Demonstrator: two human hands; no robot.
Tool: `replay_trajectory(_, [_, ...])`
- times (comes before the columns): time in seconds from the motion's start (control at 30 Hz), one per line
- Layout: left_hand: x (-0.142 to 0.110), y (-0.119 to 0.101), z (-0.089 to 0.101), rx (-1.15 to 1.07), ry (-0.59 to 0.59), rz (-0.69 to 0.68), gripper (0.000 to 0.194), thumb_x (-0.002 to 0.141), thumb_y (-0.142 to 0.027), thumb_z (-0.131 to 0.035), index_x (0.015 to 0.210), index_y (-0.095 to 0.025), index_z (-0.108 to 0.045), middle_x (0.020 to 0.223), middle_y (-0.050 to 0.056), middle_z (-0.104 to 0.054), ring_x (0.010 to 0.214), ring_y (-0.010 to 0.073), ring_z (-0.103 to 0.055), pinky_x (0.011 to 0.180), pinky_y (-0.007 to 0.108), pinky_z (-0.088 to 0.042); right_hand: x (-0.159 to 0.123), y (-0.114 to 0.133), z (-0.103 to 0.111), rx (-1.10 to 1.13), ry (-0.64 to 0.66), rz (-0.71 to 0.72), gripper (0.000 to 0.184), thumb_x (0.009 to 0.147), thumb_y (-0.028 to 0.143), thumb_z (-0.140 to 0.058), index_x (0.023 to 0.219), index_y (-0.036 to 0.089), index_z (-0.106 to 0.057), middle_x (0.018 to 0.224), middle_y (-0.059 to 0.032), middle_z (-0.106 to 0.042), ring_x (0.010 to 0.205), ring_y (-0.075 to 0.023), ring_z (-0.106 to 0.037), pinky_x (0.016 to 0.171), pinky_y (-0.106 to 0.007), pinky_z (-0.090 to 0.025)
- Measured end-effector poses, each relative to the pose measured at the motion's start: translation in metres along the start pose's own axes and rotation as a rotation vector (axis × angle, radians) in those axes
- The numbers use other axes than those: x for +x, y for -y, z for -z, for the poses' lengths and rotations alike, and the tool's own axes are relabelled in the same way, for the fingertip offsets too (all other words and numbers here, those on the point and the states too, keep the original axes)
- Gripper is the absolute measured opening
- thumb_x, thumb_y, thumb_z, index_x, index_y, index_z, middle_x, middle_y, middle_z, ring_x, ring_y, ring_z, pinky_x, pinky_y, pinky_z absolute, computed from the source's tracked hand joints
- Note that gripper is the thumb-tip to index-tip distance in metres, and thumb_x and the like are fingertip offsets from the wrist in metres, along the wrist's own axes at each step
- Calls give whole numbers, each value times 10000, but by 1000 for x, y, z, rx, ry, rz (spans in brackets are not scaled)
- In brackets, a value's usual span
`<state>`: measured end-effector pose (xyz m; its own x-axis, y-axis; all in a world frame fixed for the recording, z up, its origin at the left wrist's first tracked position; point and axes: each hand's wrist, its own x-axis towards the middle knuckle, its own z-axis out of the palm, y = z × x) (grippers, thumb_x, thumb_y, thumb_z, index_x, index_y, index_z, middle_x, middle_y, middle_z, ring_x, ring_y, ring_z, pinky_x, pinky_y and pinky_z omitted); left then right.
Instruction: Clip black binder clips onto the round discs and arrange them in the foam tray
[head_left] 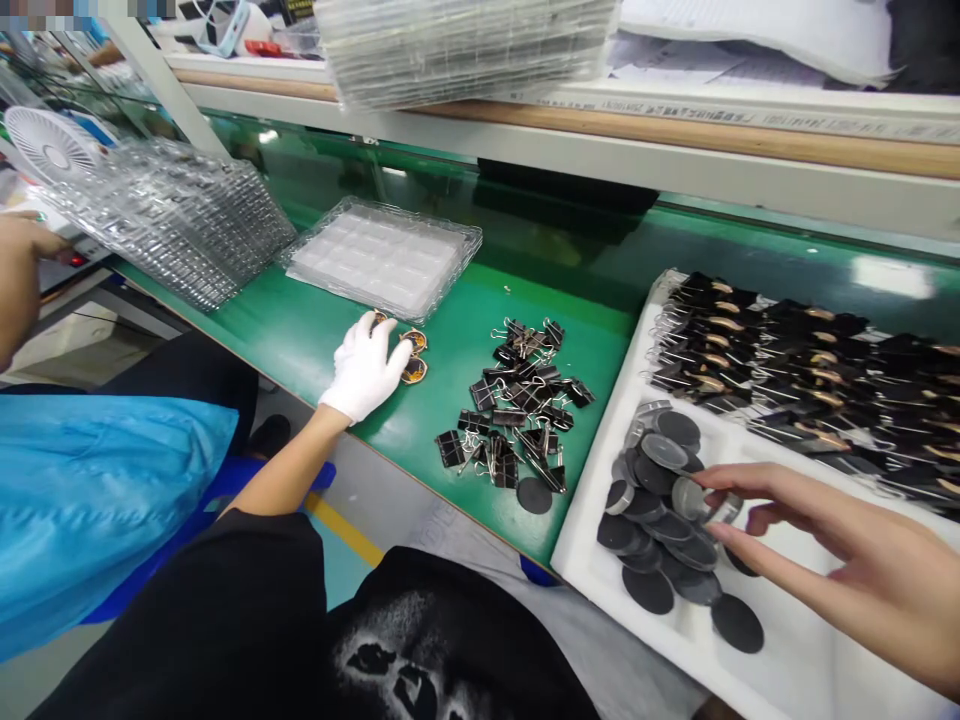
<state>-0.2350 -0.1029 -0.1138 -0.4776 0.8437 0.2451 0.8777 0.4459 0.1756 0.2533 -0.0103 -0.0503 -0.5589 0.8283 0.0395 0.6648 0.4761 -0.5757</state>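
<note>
My left hand [367,370], in a white glove, lies on the green table with its fingers apart. Its fingertips touch or rest beside several small round coil-like parts [413,370], gold and black, partly hidden by the glove. Bare, my right hand [810,560] is over the white foam tray [592,540], thumb and fingers pinched on a grey round disc [726,510]. Beneath and left of it lies a heap of black and grey discs [660,530]. Between my hands sits a pile of black binder clips [525,390], with one black disc [535,495] at its near edge.
Rows of clipped parts [817,350] fill the tray's far section. Clear plastic trays lie flat [382,255] and stacked [187,220] at the left. A shelf [525,120] crosses above the table. Another person's hand [22,270] and blue garment [112,490] are at far left.
</note>
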Motion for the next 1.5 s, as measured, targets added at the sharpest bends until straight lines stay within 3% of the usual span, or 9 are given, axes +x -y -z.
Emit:
replay_trajectory(0.13, [13,25,24,-71,-28,73,448,1007,-375,-416,1343,-194,-650,1355,129,-693,1270,286,-652,1138,429,-483,5,-7,1,112,36,29,277,780,585,-773,908,342,-816,948,-35,-814,685,-211,-743,514,-245,-604])
replay_trajectory(0.23, [14,36,31,-100,68,91,428,940,-518,-574,1225,-215,-674,1197,90,-740,1087,265,-722,1014,391,-556,3,-5,-1,132,-43,-34,231,757,544,-770,832,331,-821,866,-25,-805,665,-208,-731,420,-213,-537])
replay_trajectory(0.43, [-2,17,8,72,31,68,524,909,-555,-620,1256,-163,-642,1252,153,-718,1198,365,-672,1025,470,-548,3,7,-7,270,-149,-173,322,715,582,-772,850,292,-806,775,-31,-794,555,-208,-730,452,-230,-576])
replay_trajectory(0.73, [-3,23,-7,-147,-47,-17,550,905,-432,-599,1383,-166,-550,1281,162,-687,1153,293,-704,1048,412,-561,6,11,-5,491,-80,-125,350,852,589,-734,937,252,-773,803,-86,-800,683,-256,-787,578,-259,-630])
replay_trajectory(1.03, [4,6,17,-210,-131,62,358,984,-394,-409,1165,-200,-649,1226,162,-744,1171,327,-714,1047,461,-550,-6,4,-7,552,-15,-76,367,912,596,-711,1052,259,-748,923,-66,-792,770,-230,-782,668,-294,-645])
replay_trajectory(1.2, [16,-43,51,-379,-165,23,416,1037,-422,-363,1232,-213,-666,1219,81,-770,1109,228,-722,1007,354,-563,-2,9,-6,567,-44,-100,410,906,600,-720,1113,248,-754,910,-84,-821,823,-254,-797,647,-298,-659])
replay_trajectory(1.3, [19,-95,65,-729,66,-140,406,1018,-493,-471,1214,-218,-696,1038,59,-788,890,207,-720,813,318,-593,2,20,-10,529,-128,-67,366,909,558,-732,1102,251,-774,897,-71,-834,772,-255,-812,622,-304,-675])
replay_trajectory(1.43, [18,-170,70,-920,392,-348,406,1027,-486,-488,1186,-197,-724,1024,64,-765,728,141,-649,638,250,-529,6,42,-16,265,-487,227,150,925,309,-755,1067,306,-805,967,-14,-839,788,-229,-817,689,-323,-705])
replay_trajectory(1.5, [15,-202,67,-1001,586,-419,397,1035,-452,-481,1229,-195,-715,1085,64,-752,675,106,-617,624,235,-518,9,50,-20,93,-664,436,355,917,146,-736,1203,352,-784,1092,-2,-833,895,-231,-821,830,-362,-711])
